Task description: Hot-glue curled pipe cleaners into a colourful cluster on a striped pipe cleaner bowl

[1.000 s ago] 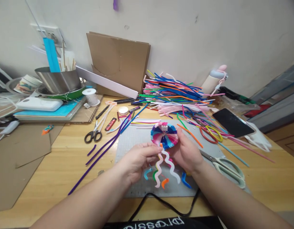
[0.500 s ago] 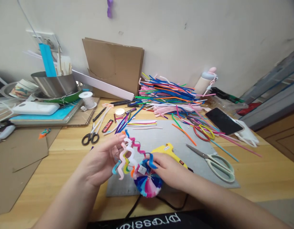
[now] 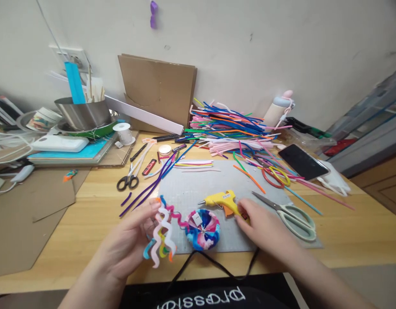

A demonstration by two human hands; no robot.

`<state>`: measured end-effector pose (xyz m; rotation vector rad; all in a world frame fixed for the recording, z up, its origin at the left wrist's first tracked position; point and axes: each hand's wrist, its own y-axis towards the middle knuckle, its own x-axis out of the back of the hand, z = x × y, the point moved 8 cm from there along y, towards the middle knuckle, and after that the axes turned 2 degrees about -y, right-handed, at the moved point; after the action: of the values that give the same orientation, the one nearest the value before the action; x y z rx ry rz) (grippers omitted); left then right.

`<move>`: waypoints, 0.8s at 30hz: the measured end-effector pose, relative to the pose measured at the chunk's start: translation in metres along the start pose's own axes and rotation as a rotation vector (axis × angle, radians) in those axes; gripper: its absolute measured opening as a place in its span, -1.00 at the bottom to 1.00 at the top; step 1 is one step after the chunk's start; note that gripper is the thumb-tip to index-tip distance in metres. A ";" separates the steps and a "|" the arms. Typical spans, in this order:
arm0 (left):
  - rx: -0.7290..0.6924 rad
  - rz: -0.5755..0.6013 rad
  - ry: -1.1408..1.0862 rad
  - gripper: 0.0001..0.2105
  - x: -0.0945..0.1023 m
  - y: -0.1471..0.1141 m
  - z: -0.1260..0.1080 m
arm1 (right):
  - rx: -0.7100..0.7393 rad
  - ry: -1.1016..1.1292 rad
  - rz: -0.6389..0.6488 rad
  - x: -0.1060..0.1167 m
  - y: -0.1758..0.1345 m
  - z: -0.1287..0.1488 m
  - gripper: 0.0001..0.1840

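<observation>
My left hand [image 3: 127, 244] pinches the top of a bunch of wavy pipe cleaners [image 3: 164, 229] in white, pink, yellow, blue and orange, which dangle from my fingertips. A curly magenta strand [image 3: 175, 214] runs from that bunch to a round pipe-cleaner piece [image 3: 202, 229] with blue, pink and white segments and a small white square on it. To the right, my right hand [image 3: 260, 225] has its fingers closed round the handle of a yellow glue gun [image 3: 222, 199], whose nozzle points left. The glue gun lies on the grey mat [image 3: 185, 189].
Green-handled scissors [image 3: 296, 221] lie right of my right hand; black-handled scissors [image 3: 127, 182] lie further left. A heap of pipe cleaners [image 3: 230, 124] fills the back. A phone [image 3: 302, 161] is at the right. A black cord [image 3: 217, 268] crosses the front edge.
My right hand has left the round piece and moved right onto the glue gun's handle. The round piece now rests lower on the mat. My left hand, with the wavy bunch, has shifted slightly left and down.
</observation>
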<state>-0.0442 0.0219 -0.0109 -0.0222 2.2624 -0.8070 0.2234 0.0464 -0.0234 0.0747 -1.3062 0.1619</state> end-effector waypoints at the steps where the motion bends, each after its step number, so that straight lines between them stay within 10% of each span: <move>1: 0.002 0.021 0.011 -0.79 -0.003 0.002 0.005 | 0.007 0.016 -0.026 -0.002 0.005 -0.001 -0.91; 9: 0.079 0.154 0.032 -0.81 -0.039 0.010 0.041 | 0.032 0.118 -0.273 0.035 0.027 0.003 -0.84; 17: 0.295 0.254 -0.050 -0.88 -0.073 -0.001 0.058 | 0.784 0.644 -0.406 0.100 -0.024 0.085 -0.72; 24: 0.407 0.221 -0.026 -0.88 -0.077 -0.005 0.073 | 0.944 0.581 -0.460 0.100 -0.032 0.095 -0.75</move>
<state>0.0580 -0.0034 0.0012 0.3961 1.9939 -1.1194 0.1634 0.0086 0.0992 1.0448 -0.5192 0.3624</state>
